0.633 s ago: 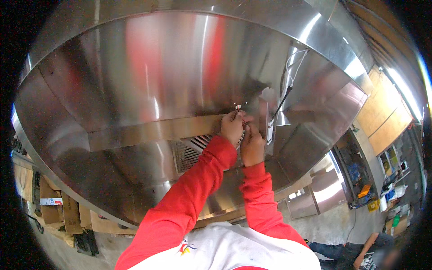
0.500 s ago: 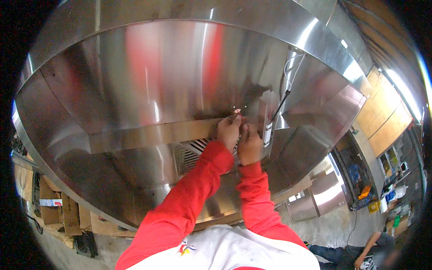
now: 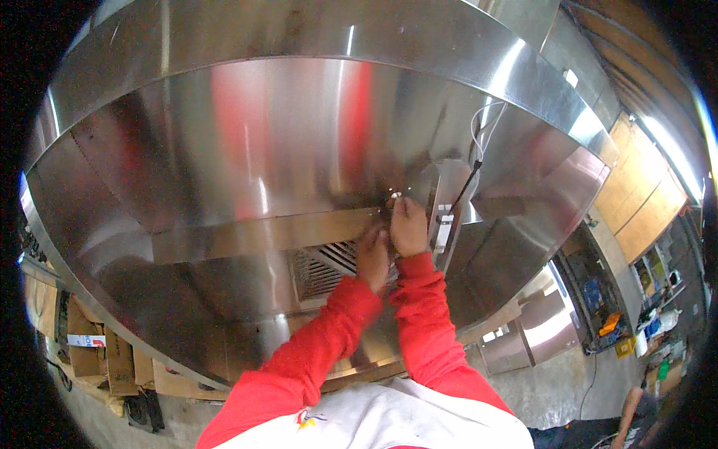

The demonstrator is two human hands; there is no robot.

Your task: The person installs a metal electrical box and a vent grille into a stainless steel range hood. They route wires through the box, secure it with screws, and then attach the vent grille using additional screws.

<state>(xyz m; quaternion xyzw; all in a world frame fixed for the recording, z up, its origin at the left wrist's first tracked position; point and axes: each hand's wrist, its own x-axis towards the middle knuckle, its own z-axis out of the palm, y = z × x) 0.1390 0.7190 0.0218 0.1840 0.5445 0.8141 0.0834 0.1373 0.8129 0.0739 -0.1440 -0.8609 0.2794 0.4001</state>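
Above me is the underside of a large stainless-steel range hood (image 3: pixel 299 150). My right hand (image 3: pixel 409 227) is raised to its inner panel, fingertips pinched together just below a small bright hole (image 3: pixel 396 194). Whatever lies between those fingertips is too small to make out. Lower and to the left, my left hand (image 3: pixel 372 258) is slightly blurred, its fingers curled in front of a slatted grease filter (image 3: pixel 325 263). Anything inside it is hidden. Right of my hands, a white fitting (image 3: pixel 443 232) sits on a metal upright, with a black cable (image 3: pixel 469 182) rising from it.
Thin white wires (image 3: pixel 486 127) loop down near the hood's rim at upper right. Cardboard boxes (image 3: pixel 120 363) stand on the floor at lower left. A steel cabinet (image 3: pixel 538 329) is at the right, beside cluttered shelves. Part of another person's arm (image 3: pixel 630 415) shows at lower right.
My left hand has dropped away from the hole, while my right hand has moved up to it. A red wire seen at the fingertips earlier is no longer visible. The other person has shifted lower.
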